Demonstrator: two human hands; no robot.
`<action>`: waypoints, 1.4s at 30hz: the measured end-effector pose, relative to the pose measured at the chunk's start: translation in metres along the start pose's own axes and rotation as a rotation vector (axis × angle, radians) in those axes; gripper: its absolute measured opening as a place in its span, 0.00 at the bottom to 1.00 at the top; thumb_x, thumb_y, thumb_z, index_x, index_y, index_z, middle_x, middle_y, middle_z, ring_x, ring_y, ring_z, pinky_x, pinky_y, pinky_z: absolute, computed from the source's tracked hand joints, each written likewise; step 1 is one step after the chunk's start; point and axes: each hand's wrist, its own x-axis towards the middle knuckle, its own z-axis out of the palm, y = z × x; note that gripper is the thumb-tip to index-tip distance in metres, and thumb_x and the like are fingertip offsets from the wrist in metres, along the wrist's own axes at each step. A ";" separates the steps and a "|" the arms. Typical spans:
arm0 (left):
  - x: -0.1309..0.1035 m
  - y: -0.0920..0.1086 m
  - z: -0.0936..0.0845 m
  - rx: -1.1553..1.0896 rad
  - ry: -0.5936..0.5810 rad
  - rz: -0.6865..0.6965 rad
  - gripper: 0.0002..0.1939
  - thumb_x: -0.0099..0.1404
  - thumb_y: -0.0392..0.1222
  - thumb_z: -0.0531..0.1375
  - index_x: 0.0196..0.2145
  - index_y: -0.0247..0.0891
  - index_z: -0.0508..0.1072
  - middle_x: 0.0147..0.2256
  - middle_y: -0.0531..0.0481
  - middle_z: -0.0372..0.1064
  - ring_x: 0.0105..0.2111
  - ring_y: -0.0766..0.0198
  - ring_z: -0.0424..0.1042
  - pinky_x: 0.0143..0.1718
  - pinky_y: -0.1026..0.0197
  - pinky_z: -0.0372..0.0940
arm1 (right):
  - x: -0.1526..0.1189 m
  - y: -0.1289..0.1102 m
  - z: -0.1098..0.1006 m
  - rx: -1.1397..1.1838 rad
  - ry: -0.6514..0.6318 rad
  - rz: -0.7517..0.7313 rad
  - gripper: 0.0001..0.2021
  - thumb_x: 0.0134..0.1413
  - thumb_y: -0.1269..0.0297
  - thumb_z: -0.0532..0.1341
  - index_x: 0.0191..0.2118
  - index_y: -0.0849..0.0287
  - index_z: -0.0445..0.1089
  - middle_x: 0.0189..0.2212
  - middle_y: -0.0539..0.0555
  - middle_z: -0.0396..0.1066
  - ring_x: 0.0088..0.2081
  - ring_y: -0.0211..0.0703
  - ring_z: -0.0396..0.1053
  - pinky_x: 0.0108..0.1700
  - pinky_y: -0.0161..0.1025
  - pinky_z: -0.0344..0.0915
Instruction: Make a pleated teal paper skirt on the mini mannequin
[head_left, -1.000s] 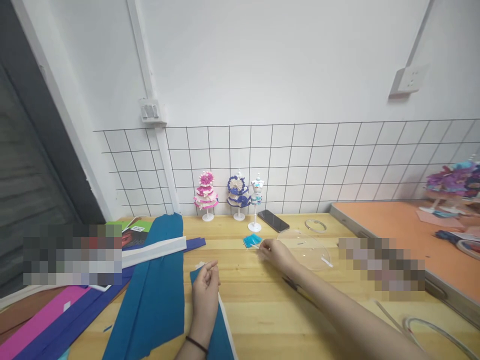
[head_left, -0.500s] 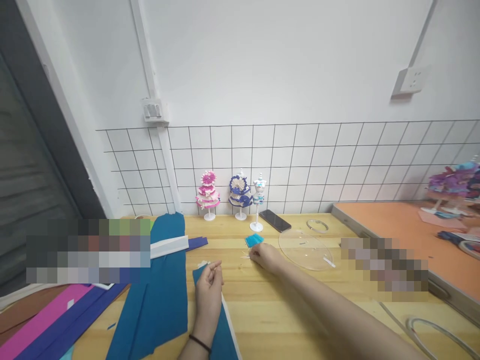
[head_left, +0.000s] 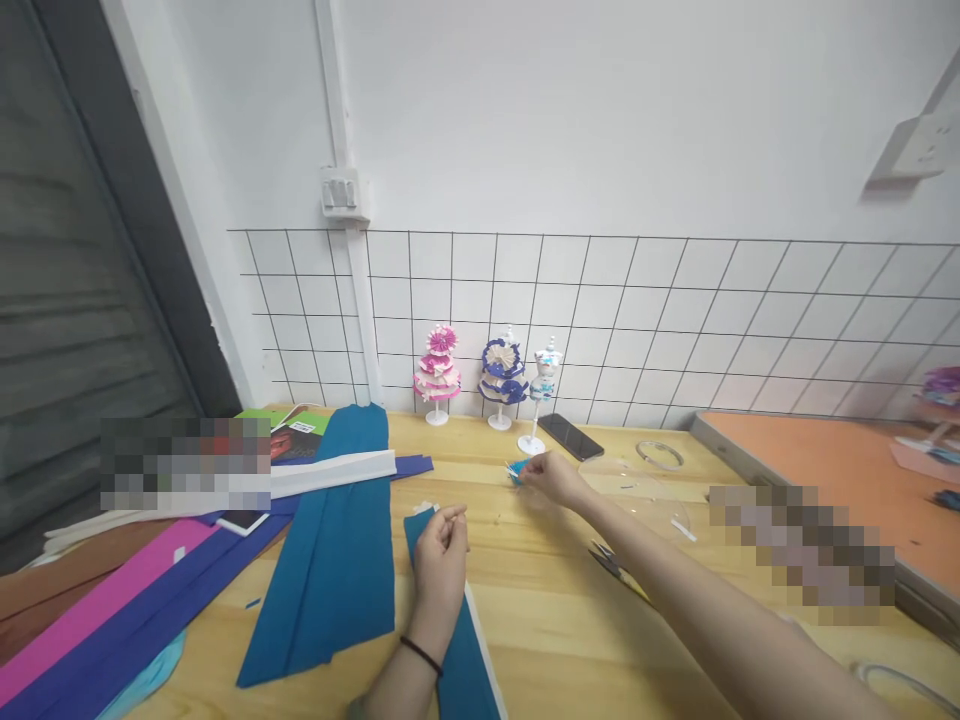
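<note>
My right hand (head_left: 553, 480) reaches forward with thumb and fingers pinched together at a small bright-blue pleated piece (head_left: 517, 468). Thin white bits show beside the fingertips; what the pinch holds is too small to make out. Closer to me, my left hand (head_left: 442, 555) is closed, its fingers curled in and the thumb against them. Anything inside is hidden. Below that hand lies a teal cloth strip (head_left: 465, 655) with a white edge. A pair of scissors or snips (head_left: 619, 570) rests partly behind my right forearm.
Three small decorated stands, pink (head_left: 437, 372), purple (head_left: 502, 378) and white-blue (head_left: 546, 385), stand along the wall beside a phone (head_left: 571, 437). A clear round sheet (head_left: 660, 512) lies right. Teal cloth (head_left: 330, 560) and coloured strips (head_left: 112, 610) spread left; an orange board (head_left: 817, 460) is far right.
The view has turned a little left. My right hand has moved slightly forward onto the blue pleated piece, now partly covering it. The scissors or snips have come into sight. My left hand keeps its pose.
</note>
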 end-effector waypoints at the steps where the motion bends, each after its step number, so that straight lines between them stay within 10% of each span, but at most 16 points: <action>1: 0.000 0.000 0.000 0.001 0.000 0.000 0.13 0.52 0.46 0.58 0.31 0.33 0.72 0.18 0.55 0.63 0.19 0.67 0.61 0.21 0.64 0.57 | -0.004 0.004 0.001 0.000 -0.001 -0.006 0.13 0.56 0.62 0.56 0.46 0.62 0.65 0.45 0.53 0.66 0.41 0.47 0.67 0.40 0.45 0.67; 12: -0.002 0.000 0.000 0.007 -0.024 0.004 0.13 0.52 0.45 0.58 0.32 0.32 0.72 0.17 0.56 0.62 0.19 0.67 0.61 0.22 0.64 0.58 | -0.023 0.023 -0.006 -0.018 0.008 -0.079 0.12 0.57 0.63 0.56 0.46 0.61 0.65 0.45 0.54 0.66 0.40 0.44 0.67 0.40 0.45 0.67; 22: -0.002 -0.001 0.000 0.011 -0.024 -0.008 0.12 0.52 0.45 0.57 0.31 0.33 0.72 0.17 0.57 0.61 0.18 0.67 0.60 0.21 0.65 0.56 | -0.006 -0.011 0.016 -0.086 0.009 -0.095 0.12 0.58 0.63 0.55 0.47 0.59 0.64 0.46 0.55 0.65 0.42 0.44 0.67 0.42 0.46 0.66; 33: -0.001 -0.001 0.001 0.028 -0.045 -0.050 0.20 0.52 0.49 0.58 0.37 0.30 0.71 0.16 0.57 0.58 0.20 0.66 0.58 0.21 0.64 0.54 | -0.036 0.021 -0.009 -0.049 -0.040 -0.060 0.12 0.57 0.63 0.55 0.45 0.61 0.65 0.45 0.54 0.66 0.40 0.44 0.67 0.40 0.45 0.67; 42: -0.004 0.006 0.000 0.045 -0.049 -0.063 0.30 0.50 0.57 0.58 0.43 0.29 0.67 0.15 0.59 0.56 0.18 0.67 0.57 0.20 0.65 0.52 | -0.013 -0.024 0.018 -0.057 0.093 -0.048 0.12 0.58 0.64 0.55 0.47 0.59 0.64 0.46 0.55 0.65 0.42 0.44 0.67 0.42 0.46 0.66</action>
